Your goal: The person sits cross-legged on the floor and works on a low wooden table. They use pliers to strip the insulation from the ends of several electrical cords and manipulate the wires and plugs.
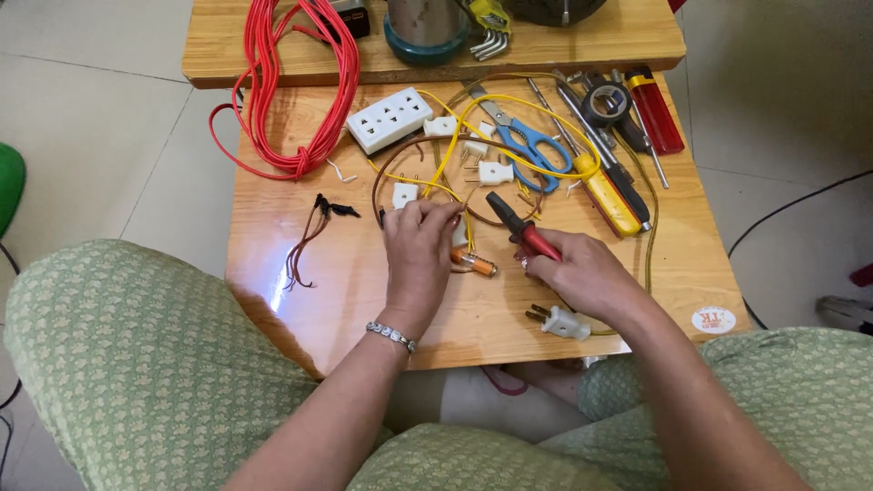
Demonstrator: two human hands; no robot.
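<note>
Seen from above, a person sits at a small glossy wooden counter (pixel 364 300), knees in green patterned fabric at the near edge. The left hand (pixel 418 250), a silver bracelet on its wrist, pinches a thin yellow insulated wire (pixel 443 164) between its fingertips near the counter's middle. The right hand (pixel 582 273) is clenched around the red handles of a pair of black-jawed pliers (pixel 518 223), whose tip points toward the left hand. The wire loops away from the fingers across the far half of the counter, tangled with a brown wire and several small white plastic plugs (pixel 496 171).

Just beside the left hand lies a small orange cylindrical battery (pixel 475 264). A white two-pin plug (pixel 559 322) sits near the front edge, below the right hand. Farther back lie a white rectangular multi-socket block (pixel 389 119), blue-handled scissors (pixel 532 145), a yellow-handled tool (pixel 607 198), a roll of black tape (pixel 605 102) and a red lighter (pixel 657 111). A coil of red cable (pixel 305 82) drapes over the back left corner onto a second wooden surface. A short bundle of dark brown wire ends (pixel 314 232) lies at left, with bare wood around it and along the front left edge.
</note>
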